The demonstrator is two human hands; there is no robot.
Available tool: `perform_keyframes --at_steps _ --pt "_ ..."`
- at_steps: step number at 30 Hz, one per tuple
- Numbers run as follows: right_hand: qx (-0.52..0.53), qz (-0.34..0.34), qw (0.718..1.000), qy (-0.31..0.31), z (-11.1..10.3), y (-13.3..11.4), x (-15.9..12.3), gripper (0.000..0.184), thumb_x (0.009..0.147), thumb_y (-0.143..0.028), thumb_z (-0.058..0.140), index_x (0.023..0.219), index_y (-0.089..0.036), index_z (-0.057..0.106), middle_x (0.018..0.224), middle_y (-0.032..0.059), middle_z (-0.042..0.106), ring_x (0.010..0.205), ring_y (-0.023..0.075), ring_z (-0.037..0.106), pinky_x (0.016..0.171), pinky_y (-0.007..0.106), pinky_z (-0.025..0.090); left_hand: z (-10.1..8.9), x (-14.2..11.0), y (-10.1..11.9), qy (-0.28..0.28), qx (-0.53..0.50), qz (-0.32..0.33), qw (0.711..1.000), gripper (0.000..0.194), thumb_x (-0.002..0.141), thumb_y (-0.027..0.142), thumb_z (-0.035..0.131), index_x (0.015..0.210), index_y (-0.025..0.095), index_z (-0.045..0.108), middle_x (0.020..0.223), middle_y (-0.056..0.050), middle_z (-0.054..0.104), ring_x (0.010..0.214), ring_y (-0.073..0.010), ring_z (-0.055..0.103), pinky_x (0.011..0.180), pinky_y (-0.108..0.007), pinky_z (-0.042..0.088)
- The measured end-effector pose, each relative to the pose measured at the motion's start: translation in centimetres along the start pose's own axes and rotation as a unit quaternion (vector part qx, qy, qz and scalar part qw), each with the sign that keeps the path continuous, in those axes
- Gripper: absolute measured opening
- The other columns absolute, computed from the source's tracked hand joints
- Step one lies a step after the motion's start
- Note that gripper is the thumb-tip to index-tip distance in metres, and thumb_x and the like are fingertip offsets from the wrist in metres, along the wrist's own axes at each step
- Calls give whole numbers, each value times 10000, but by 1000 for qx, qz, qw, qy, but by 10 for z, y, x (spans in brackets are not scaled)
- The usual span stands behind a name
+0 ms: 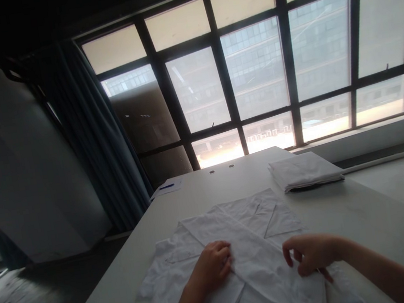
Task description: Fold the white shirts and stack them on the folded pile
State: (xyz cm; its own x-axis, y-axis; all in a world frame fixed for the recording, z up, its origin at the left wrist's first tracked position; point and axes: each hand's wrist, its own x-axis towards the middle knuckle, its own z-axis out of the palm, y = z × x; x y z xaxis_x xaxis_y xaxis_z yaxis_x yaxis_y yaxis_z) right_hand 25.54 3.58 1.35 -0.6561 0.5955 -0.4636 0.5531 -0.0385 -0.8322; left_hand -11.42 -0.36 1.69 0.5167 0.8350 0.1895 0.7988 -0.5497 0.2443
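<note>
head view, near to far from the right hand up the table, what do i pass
right hand → far part of the white garment → folded white cloth stack → window

Workroom, prob. commercial bldg: long white work table (229, 183), stack of folded white cloth (303, 170), tall gridded windows (256, 67), dark curtain (101, 136), office block (319, 48) opposite

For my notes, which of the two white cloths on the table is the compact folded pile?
The pile at the table's far right, by the window; the other white cloth lies wide and flat under the left hand and right hand.
</note>
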Motion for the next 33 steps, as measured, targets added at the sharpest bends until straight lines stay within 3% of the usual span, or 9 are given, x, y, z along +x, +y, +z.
perform_keyframes --at_steps 4,8,11,14,18,23,26,29,33 --pt "-11 -4 1000 4 -1 -4 -2 367 629 -228 699 990 -232 632 880 -23 620 392 56 531 314 160 408 5 -3 -7 -49 9 -34 998 619 900 529 621 1469 331 479 1600 -67 384 1464 -307 355 1219 -516 238" --pt "-132 74 988 23 -4 -7 -11 304 662 -231 681 959 -226 616 729 -22 639 408 134 584 412 261 483 9 -5 -13 -105 19 -65 992 756 934 702 468 1581 377 249 1674 -51 160 1538 -336 132 1220 -627 91" --pt "-303 26 943 137 4 -17 -17 156 712 -245 657 865 -212 658 709 32 671 651 240 691 641 386 556 13 -4 -14 -123 35 -92 988 785 928 773 369 1590 397 177 1682 -41 84 1542 -355 57 1187 -695 20" --pt "-373 -106 880 274 28 -29 -12 217 834 -321 596 990 -214 703 1016 111 720 984 297 681 896 461 517 16 -3 -13 -138 50 -105 984 815 914 808 327 1593 407 122 1683 -32 32 1542 -362 18 1168 -722 -12" --pt "-362 -195 881 233 64 -30 9 632 915 -544 548 1483 -276 474 1581 130 408 1456 357 345 1193 556 236 18 -3 -12 -133 62 -111 983 818 908 821 307 1592 416 115 1683 -16 25 1544 -354 21 1175 -711 -2" --pt "-360 -189 901 148 75 -20 20 786 945 -649 436 1605 -297 194 1678 94 129 1537 363 50 1221 613 42 17 -4 -4 -122 67 -122 983 795 922 803 292 1592 403 139 1685 -14 54 1544 -353 38 1183 -693 -12" --pt "-379 -160 902 135 71 -28 10 877 871 -633 554 1597 -254 241 1660 136 180 1522 398 121 1204 629 124 12 -6 12 -134 53 -134 980 797 928 782 314 1597 386 142 1685 -19 42 1544 -358 20 1182 -692 -25" --pt "-405 -136 895 131 69 -45 -9 855 749 -599 681 1493 -226 485 1533 182 462 1400 422 424 1117 575 351 0 -14 37 -170 31 -146 974 860 880 739 492 1595 382 175 1683 -24 75 1537 -383 62 1192 -685 53" --pt "-447 -87 880 137 69 -68 -34 460 811 -590 592 959 -217 818 859 139 786 831 312 732 792 405 528 -18 -29 74 -209 -23 -79 974 809 810 617 671 1526 353 404 1580 -59 421 1407 -374 427 1168 -521 327"
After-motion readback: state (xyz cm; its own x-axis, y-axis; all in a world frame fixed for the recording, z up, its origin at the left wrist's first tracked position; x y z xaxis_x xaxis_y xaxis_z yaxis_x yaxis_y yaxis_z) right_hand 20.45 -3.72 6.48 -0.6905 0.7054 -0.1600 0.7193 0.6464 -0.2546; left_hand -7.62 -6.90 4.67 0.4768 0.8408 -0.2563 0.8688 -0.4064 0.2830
